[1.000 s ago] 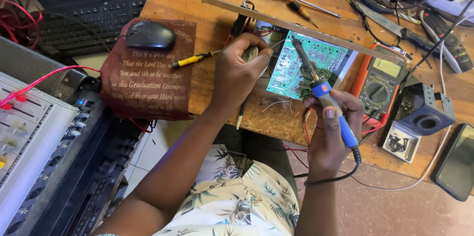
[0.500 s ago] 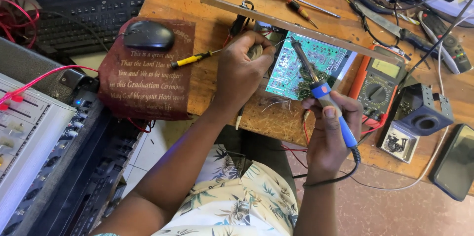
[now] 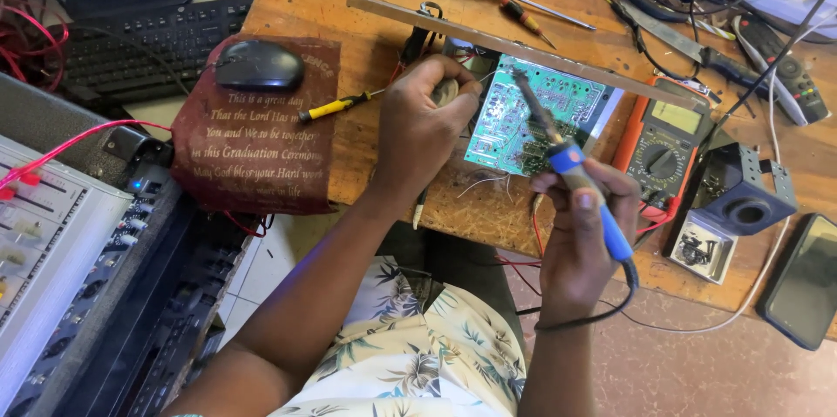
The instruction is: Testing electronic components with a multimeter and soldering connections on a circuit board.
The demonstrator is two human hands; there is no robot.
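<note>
Right hand point(image 3: 580, 234) closed round soldering iron point(image 3: 571, 168), tip over green circuit board point(image 3: 532, 116) near tabletop's front edge. Left hand point(image 3: 423, 129) clamps board's left end. Risk: slip bridges joints, burns fingers.

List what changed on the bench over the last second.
Very little changed. The right hand keeps its grip on the blue-handled soldering iron, tip over the green circuit board. The left hand stays at the board's left edge. The mouse, yellow screwdriver and multimeter have not moved.
</note>
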